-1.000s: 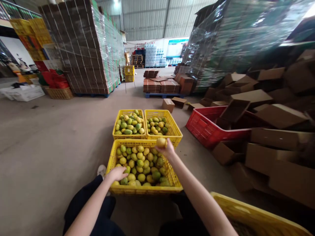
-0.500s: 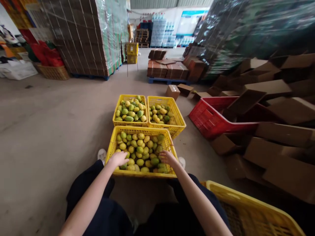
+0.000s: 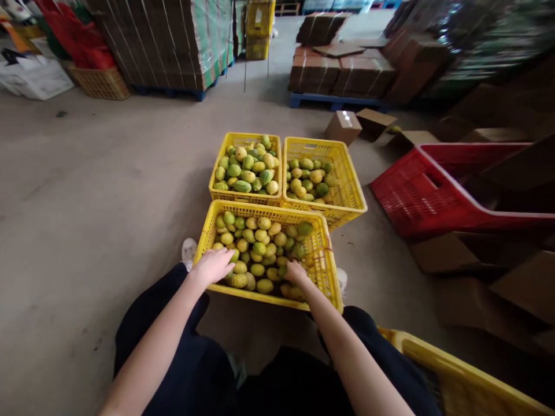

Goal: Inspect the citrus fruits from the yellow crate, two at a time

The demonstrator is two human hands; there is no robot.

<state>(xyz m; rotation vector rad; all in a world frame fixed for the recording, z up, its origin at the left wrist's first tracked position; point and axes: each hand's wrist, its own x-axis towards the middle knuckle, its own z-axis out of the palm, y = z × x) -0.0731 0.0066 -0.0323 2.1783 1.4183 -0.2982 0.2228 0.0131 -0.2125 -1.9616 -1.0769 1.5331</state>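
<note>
A yellow plastic crate [image 3: 264,209] stands in front of me between my feet, with many yellow and green oval fruits [image 3: 257,270] inside. My left hand [image 3: 214,266] is over its left side, palm down with fingers stretched out, touching or just above a yellow-green fruit [image 3: 235,255]. On the other side, my right hand [image 3: 296,271] reaches down among the fruits with its fingers curled at a green fruit [image 3: 282,271]. Its fingertips are partly hidden. Bare crate bottom or wall shows at the right end of this crate.
Behind it stand a fuller yellow crate [image 3: 215,167] and a partly filled yellow crate [image 3: 353,179]. A red crate [image 3: 396,190] and cardboard boxes [image 3: 455,251] lie to the right. Another yellow crate [image 3: 459,364] is by my right leg. Stacked cardboard sits on a blue pallet [image 3: 312,100].
My view has tipped down and turned left. Both hands have lowered toward the fruits. My right hand has closed its fingers at a green fruit, and the near crate looks slightly rotated.
</note>
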